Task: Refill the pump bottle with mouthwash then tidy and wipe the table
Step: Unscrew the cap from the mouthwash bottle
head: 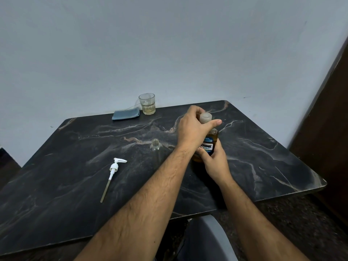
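Observation:
The mouthwash bottle, amber liquid with a blue and white label, stands upright on the dark marble table. My right hand grips its lower body. My left hand is wrapped around its pale cap at the top. Just left of it stands the clear pump bottle, open-necked and without its pump. The white pump head with its long dip tube lies flat on the table further left.
A glass tumbler holding a little pale liquid stands at the table's far edge by the wall. A folded blue-grey cloth lies beside it. A dark wooden panel rises on the right. A grey seat shows below the table.

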